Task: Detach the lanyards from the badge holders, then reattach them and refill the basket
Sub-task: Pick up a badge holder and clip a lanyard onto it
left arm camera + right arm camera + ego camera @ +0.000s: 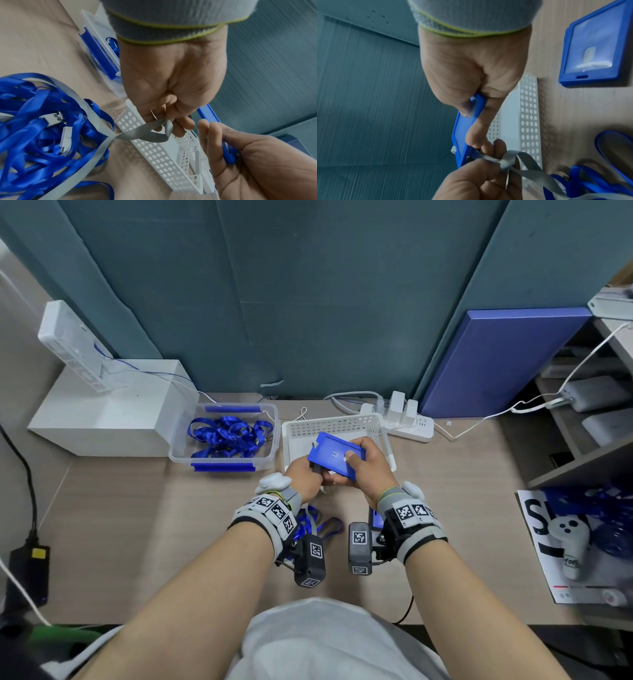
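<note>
- The right hand (363, 465) grips a rigid blue plastic badge holder (336, 457) by its long edges, thumb on the face, holding it in the air just above the near rim of the white perforated plastic basket (342, 424).
- The left hand (306, 479) pinches the end of a grey woven lanyard strap (96, 119) at the holder's short edge, where a small metal clip (453, 150) pokes out; whether that clip is latched or free I cannot tell.
- The holder looks light and stiff, with smooth faces that could slide under a thumb, so the framed edges seem the safest place to grip, as the right hand does now.
- The strap is soft and limp. It trails down to a loose heap of blue satin lanyards (34, 128) on the wooden surface (137, 525) under the left wrist, and pulling on it could drag or tangle that heap. I would take hold close to the clip, not along the ribbon.
- What I can see of the basket floor, past the hands, holds nothing.
- A clear plastic tub with blue latches (224, 467), just left of the basket, holds more tangled blue lanyards (229, 436).
- A small stack of blue badge holders (597, 44) lies flat on the surface near the right wrist, outside any container.
</note>
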